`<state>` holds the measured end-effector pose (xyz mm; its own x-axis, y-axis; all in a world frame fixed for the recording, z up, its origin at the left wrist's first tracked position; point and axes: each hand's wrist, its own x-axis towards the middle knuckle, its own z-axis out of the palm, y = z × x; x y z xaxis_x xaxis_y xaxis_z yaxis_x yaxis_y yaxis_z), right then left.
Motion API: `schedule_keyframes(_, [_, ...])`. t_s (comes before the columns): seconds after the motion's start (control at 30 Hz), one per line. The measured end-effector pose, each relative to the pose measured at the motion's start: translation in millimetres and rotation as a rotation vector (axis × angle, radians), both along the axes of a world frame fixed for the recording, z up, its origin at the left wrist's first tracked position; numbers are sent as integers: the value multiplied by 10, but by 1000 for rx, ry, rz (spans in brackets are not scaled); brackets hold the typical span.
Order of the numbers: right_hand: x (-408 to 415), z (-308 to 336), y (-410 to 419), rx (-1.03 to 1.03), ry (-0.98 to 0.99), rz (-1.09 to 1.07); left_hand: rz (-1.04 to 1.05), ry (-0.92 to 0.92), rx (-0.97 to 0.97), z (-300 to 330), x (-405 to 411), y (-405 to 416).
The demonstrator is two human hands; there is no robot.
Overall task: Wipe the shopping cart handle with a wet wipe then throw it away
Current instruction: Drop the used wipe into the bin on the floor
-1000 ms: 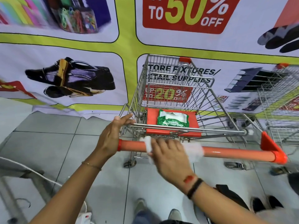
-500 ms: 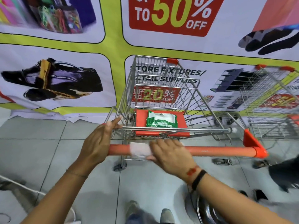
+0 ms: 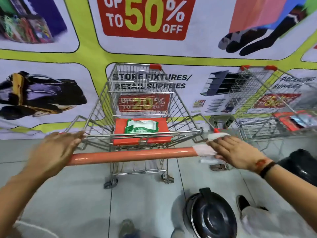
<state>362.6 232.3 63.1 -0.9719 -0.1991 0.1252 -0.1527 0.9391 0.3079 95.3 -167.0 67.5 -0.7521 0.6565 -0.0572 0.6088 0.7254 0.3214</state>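
Note:
The orange shopping cart handle [image 3: 133, 155] runs across the middle of the view. My left hand [image 3: 54, 150] grips its left end, blurred by motion. My right hand [image 3: 236, 150] presses a white wet wipe [image 3: 204, 150] around the handle's right end, fingers wrapped over it. A green and white wet wipe pack [image 3: 141, 126] lies on the red child seat [image 3: 120, 133] inside the wire cart.
A black lidded bin [image 3: 209, 219] stands on the tiled floor at the lower right, with a black bag [image 3: 301, 165] beside it. A second wire cart [image 3: 274, 107] is parked at the right. A printed banner [image 3: 145, 19] covers the wall ahead. Another person's shoe [image 3: 243, 203] is at the right.
My right hand has slid the wipe along the handle from left of centre to the right end. My left hand stays on the left end. The view shifted.

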Motion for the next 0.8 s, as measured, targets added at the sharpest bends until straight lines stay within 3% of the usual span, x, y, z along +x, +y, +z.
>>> schedule_keyframes(0.07, [84,-111,-33,-101,11,-30,46,31,-107,32,51,-28])
schedule_keyframes(0.2, [255,-329,-118,-824,141,-301,24,89,-128,-40,535,479])
schedule_keyframes(0.33, [222,-378,-304,-1437,334,-471,-208,102,-62,-8,1179,1656])
schedule_keyframes(0.4, [220,-417,-291,-1618,358,-536,-342,86,-48,-27,1425,2188])
schedule_keyframes(0.6, [914,-641,120,-1531,522,-980,-619,90,-22,-149,1770,3157])
schedule_keyframes(0.8, [1652,-1000,249,-1357,505,-1352,-656,-3,13,-165,1807,3315])
